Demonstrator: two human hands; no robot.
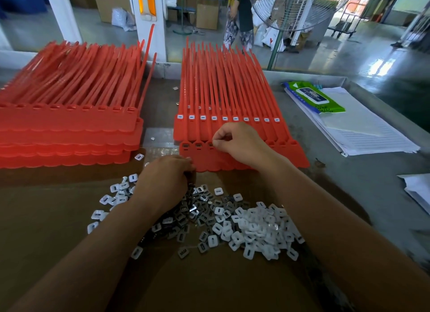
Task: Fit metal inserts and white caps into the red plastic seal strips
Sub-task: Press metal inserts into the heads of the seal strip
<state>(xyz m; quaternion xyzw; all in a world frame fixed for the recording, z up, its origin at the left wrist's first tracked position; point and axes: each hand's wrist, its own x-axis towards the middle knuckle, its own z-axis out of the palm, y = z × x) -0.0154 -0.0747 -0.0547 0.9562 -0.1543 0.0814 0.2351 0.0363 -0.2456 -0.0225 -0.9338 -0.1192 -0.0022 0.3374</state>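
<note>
Pinching by its edges a piece too small to identify, the right hand (232,141) is working at a socket of the nearest bendy red plastic seal strips (293,158), while the left hand (166,179), grasp hidden, is curling over heaped light, stiff, slippery grey metal inserts (200,216).

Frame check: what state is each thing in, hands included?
Front strip, visible sockets uncapped.
Rear strip, visible sockets capped.
Left stack, uncapped.
Inserts, loose heap.
Caps, loose heap.
Wipes pack, lid shut.
Right hand, pinching a small part at the front strip's third socket.
Left hand, curled over the inserts; grip hidden.
</note>
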